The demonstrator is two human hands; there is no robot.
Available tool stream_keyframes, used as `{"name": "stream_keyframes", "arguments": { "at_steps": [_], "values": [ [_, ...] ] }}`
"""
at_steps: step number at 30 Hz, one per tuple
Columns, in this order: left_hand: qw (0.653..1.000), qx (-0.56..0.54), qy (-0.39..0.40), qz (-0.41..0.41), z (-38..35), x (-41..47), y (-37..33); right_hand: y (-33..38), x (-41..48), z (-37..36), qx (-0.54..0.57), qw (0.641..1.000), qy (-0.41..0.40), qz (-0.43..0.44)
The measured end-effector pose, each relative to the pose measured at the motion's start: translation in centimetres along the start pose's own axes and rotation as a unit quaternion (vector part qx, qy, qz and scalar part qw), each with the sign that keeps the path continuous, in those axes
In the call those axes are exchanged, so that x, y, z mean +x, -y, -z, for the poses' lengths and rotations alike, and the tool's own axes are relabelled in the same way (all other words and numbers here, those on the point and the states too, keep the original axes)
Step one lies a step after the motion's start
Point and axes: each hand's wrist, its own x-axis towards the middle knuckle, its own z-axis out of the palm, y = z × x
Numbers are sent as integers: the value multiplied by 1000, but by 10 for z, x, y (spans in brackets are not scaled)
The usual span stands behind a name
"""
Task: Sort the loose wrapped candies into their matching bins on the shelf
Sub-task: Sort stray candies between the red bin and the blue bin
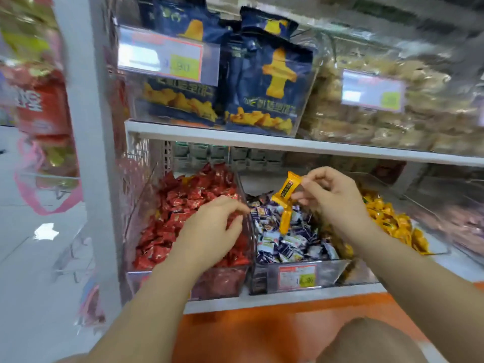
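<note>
The lower shelf (288,297) carries three clear bins side by side: red candies (183,205), purple-and-white candies (288,244) and yellow candies (392,224). Two hands reach in, apart. The left hand (209,226) hangs over the red bin, fingers curled; any grip cannot be told. The right hand (332,197) pinches one orange candy (286,188) above the middle bin, with a second orange piece (285,221) just below.
</note>
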Motion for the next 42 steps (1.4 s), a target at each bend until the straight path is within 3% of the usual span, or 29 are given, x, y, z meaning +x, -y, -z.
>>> {"name": "stream_keyframes", "arguments": {
  "at_steps": [6,9,11,14,16,18,20,24,31,33,34,36,37,39,42],
  "values": [
    [1000,-5,17,10,-24,8,-3,-33,19,71,-33,982,-187,-4],
    [1000,-2,15,13,-26,10,-4,-58,25,93,-185,959,-212,-23],
    [1000,-1,17,14,-26,10,-4,-64,20,94,-266,948,-173,-32],
    [1000,-1,19,12,-26,10,-4,-59,17,78,-320,941,-112,20],
    [1000,4,21,12,-25,10,-4,-49,13,58,-354,933,41,47],
    [1000,7,25,15,-25,9,-4,-50,12,39,-456,857,236,52],
    [999,6,27,17,-23,8,-4,-55,12,27,-502,798,332,38],
    [999,6,33,17,-21,6,-5,-55,15,30,-495,821,283,25],
    [999,0,36,26,-21,6,-8,-62,8,29,-527,786,323,13],
    [999,0,35,26,-20,6,-9,-58,7,29,-530,795,294,41],
    [999,2,35,27,-20,6,-9,-54,7,31,-514,819,247,62],
    [999,8,36,27,-20,7,-9,-48,9,43,-472,872,77,103],
    [999,11,35,25,-20,7,-8,-45,12,52,-468,877,-21,111],
    [999,15,35,23,-19,7,-8,-41,20,70,-501,850,-144,74],
    [999,13,33,20,-16,5,-7,-37,23,72,-554,821,-111,77]
  ]
}}
